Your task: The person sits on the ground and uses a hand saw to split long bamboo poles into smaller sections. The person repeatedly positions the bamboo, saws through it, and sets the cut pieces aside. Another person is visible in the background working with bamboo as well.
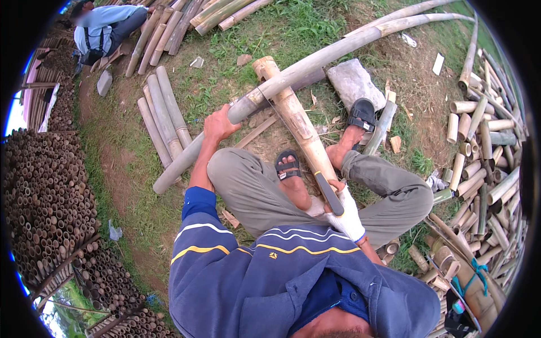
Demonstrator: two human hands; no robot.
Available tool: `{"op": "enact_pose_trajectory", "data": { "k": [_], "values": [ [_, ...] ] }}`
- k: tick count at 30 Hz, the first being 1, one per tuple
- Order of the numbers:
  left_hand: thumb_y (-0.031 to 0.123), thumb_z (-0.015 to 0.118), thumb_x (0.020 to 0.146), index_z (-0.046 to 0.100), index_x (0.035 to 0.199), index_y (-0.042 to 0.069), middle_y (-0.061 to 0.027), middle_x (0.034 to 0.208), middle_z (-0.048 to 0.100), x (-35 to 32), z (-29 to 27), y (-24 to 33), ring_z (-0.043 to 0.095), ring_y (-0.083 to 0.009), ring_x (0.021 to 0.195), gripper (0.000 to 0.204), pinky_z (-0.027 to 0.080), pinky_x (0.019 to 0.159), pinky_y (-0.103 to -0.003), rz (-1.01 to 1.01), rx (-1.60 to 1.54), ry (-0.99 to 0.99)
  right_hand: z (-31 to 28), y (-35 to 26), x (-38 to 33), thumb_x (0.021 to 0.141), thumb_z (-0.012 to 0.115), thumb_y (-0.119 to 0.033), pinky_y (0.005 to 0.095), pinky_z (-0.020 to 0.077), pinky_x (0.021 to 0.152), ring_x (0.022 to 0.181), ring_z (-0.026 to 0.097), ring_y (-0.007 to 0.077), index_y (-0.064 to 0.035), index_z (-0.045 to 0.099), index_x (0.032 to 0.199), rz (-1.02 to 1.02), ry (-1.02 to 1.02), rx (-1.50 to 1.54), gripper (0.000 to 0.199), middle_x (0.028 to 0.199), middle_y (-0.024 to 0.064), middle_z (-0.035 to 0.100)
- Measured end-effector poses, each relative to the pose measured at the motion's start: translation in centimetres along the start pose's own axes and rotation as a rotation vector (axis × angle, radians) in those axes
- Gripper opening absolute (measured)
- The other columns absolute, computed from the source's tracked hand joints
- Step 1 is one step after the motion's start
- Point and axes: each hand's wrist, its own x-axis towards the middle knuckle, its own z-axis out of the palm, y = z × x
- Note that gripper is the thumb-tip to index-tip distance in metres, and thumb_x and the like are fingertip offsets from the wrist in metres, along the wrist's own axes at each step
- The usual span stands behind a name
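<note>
My bare left hand [221, 124] is closed around a long grey-green bamboo pole [321, 59], left of my knee. The pole slants from the left, near my knee, to the far right and lies across a thick, paler bamboo post [298, 127]. That post runs between my feet toward my lap; its far end is cut open. My right hand [348, 217], in a white glove, is closed on a long dark tool with yellow trim [329, 193], held along the post's near end. The tool's exact kind is not clear.
Several cut bamboo lengths [163, 112] lie at the left. A flat stone [355, 84] sits beyond my right foot. A large heap of short bamboo pieces [484, 163] fills the right side. Stacked bamboo [45, 186] stands far left. Another person [104, 28] sits at the back left.
</note>
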Motion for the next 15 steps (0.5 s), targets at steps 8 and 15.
{"op": "enact_pose_trajectory", "data": {
  "k": [8,15],
  "values": [
    [0.05,0.09,0.075,0.066,0.133,0.011,-0.0219,0.113,0.08,0.4,0.2,0.4,0.077,-0.0428,0.106,0.073,0.061,0.094,-0.053,0.006,-0.01,0.012,7.7,2.0,19.0,0.085,0.074,-0.005,0.0468,0.0551,0.094,0.109,0.069,0.0398,-0.0063,0.056,0.143,-0.437,0.15,-0.106,0.062,0.117,0.0215,0.068],
    [0.047,0.09,0.075,0.066,0.135,0.011,-0.022,0.114,0.08,-1.0,0.8,-0.8,0.077,-0.0424,0.106,0.073,0.06,0.094,-0.053,0.01,0.005,0.055,8.2,-0.8,19.3,0.085,0.077,-0.012,0.0441,0.0539,0.103,0.118,0.067,0.0391,-0.0073,0.057,0.146,-0.263,0.035,-0.061,0.064,0.125,0.0219,0.068]
  ]
}}
